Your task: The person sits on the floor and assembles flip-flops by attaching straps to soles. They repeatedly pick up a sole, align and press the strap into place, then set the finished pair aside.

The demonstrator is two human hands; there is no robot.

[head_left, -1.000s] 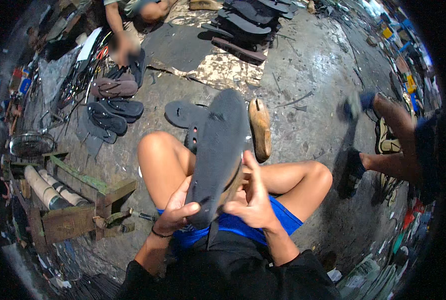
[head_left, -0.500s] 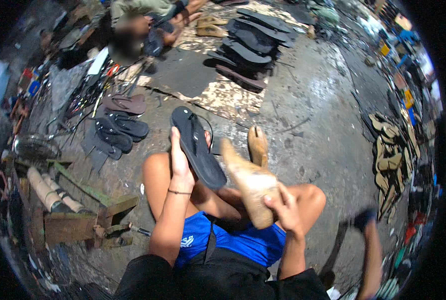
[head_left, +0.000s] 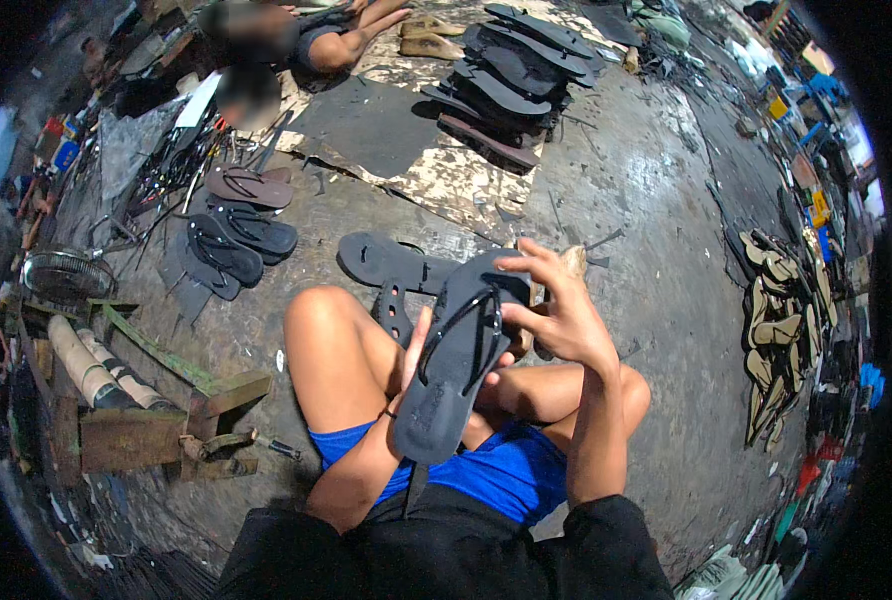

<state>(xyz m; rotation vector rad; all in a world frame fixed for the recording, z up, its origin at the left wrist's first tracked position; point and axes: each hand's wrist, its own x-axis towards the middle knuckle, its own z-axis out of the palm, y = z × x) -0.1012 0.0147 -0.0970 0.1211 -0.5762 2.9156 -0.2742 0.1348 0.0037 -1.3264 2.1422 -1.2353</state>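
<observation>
A black flip-flop (head_left: 441, 390) with a shiny thong strap is tilted above my lap, toe end up and away from me. My left hand (head_left: 413, 350) supports it from below, closed along its left edge, with fingertips showing at the right edge. Curled around the toe end, my right hand (head_left: 561, 310) has its fingers bent and thumb close to the strap. Beyond the flip-flop, dark slotted sole pieces (head_left: 368, 260) lie on the floor. A tan foot-shaped last (head_left: 573, 262) shows partly behind my right hand.
Several flip-flops (head_left: 251, 185) lie at left, above a wooden frame (head_left: 131, 440) and a fan (head_left: 66, 275). A pile of dark soles (head_left: 511, 85) is at the far side. Tan straps or cut-outs (head_left: 774, 330) lie at right. Another person (head_left: 336, 45) is at the far left.
My right hand has let go of the tan last and moved to the flip-flop's toe. The flip-flop has come right and nearer. A passing limb at lower right is gone; the other person has shifted.
</observation>
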